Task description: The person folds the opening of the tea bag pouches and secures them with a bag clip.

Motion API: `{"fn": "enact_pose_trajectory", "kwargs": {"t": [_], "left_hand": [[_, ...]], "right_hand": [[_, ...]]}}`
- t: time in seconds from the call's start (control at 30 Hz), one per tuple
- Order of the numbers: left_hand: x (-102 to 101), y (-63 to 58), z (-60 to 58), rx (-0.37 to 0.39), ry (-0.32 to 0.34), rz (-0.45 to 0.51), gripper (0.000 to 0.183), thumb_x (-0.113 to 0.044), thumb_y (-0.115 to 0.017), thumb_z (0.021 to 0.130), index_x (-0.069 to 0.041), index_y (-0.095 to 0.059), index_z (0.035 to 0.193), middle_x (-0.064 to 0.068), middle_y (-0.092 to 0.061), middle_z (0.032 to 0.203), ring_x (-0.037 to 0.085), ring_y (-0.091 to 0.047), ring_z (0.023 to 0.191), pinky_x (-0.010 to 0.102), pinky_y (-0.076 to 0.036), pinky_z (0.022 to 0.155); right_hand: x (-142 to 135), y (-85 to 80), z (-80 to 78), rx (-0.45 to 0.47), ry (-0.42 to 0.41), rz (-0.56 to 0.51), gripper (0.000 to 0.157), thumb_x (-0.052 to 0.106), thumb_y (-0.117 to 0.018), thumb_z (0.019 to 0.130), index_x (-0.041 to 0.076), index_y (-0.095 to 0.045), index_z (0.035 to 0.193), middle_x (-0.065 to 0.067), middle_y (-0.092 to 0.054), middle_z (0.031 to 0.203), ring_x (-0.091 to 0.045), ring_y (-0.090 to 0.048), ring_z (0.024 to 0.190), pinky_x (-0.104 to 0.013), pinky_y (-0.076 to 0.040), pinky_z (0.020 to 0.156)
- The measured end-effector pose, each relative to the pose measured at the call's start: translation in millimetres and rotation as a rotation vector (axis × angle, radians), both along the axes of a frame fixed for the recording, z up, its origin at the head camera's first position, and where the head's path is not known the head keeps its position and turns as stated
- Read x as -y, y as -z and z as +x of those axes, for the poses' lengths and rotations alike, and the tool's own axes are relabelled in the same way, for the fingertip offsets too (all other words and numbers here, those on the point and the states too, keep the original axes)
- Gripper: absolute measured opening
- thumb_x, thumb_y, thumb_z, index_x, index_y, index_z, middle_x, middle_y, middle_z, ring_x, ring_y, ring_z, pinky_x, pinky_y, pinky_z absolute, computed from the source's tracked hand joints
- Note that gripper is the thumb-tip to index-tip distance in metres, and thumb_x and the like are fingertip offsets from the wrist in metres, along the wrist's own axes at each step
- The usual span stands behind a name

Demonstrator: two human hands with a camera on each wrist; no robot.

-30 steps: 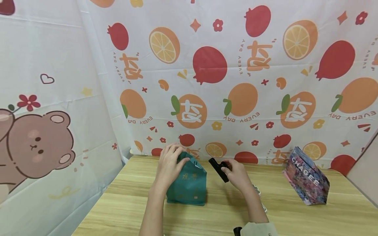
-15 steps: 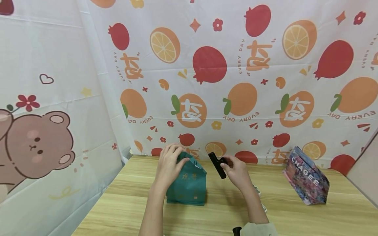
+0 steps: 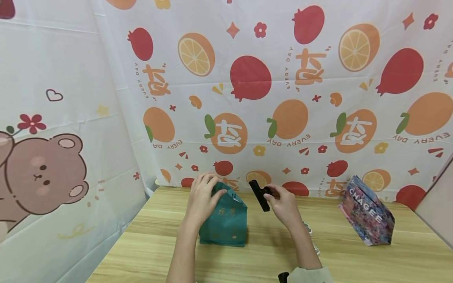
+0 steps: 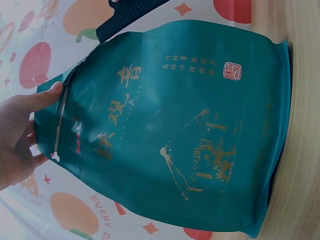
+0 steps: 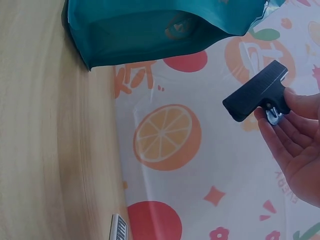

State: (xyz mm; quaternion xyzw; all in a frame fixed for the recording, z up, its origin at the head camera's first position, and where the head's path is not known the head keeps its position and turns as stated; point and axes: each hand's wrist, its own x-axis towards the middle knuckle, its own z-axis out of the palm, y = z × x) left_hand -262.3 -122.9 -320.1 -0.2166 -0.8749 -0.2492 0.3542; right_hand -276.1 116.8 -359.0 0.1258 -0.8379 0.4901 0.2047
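Observation:
A teal tea bag with gold lettering stands upright on the table. My left hand grips its folded top; in the left wrist view the thumb lies on the near face while the other fingers go behind the top. To the right of the bag, my right hand pinches a black bag clip by its handles, thumb on one side and fingers on the other. The clip's long jaw is held tilted in the air, apart from the bag in the right wrist view.
A colourful CHAGEE bag stands at the right of the wooden table. Small white-edged flat items lie partly behind the right forearm. A fruit-print cloth hangs behind the table, and a bear-print cloth hangs at the left.
My right hand has raised the bag clip a little and moved it slightly left. My left hand and the tea bag have stayed in place.

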Motion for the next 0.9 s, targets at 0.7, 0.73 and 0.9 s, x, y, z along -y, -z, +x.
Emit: {"fn": "enact_pose_trajectory", "kwargs": {"t": [0.7, 0.73, 0.9], "left_hand": [[-0.1, 1.0, 2.1, 0.002, -0.004, -0.007, 0.018, -0.015, -0.076, 0.076, -0.012, -0.065, 0.090, 0.006, -0.059, 0.103, 0.027, -0.045, 0.109, 0.047, -0.033, 0.094], [-0.1, 0.9, 2.2, 0.002, -0.004, -0.007, 0.018, -0.015, -0.076, 0.076, -0.012, -0.065, 0.090, 0.006, -0.059, 0.103, 0.027, -0.045, 0.109, 0.047, -0.033, 0.094], [-0.2, 0.5, 2.4, 0.000, -0.005, -0.006, 0.018, -0.015, -0.076, 0.076, -0.012, -0.065, 0.090, 0.006, -0.059, 0.103, 0.027, -0.045, 0.109, 0.047, -0.033, 0.094]], "right_hand": [[5.3, -3.6, 6.7, -0.070, -0.023, -0.067, 0.026, 0.005, -0.067, 0.083, 0.002, -0.064, 0.110, -0.007, -0.064, 0.096, -0.019, -0.059, 0.086, -0.030, -0.051, 0.072], [5.4, -3.7, 6.8, -0.078, -0.027, -0.068, 0.027, 0.005, -0.067, 0.084, 0.002, -0.064, 0.110, -0.007, -0.064, 0.097, -0.019, -0.059, 0.086, -0.030, -0.051, 0.072], [5.8, -4.1, 6.9, -0.115, -0.042, -0.083, 0.028, 0.004, -0.067, 0.083, 0.001, -0.063, 0.111, -0.006, -0.064, 0.097, -0.018, -0.059, 0.085, -0.030, -0.051, 0.072]]}}
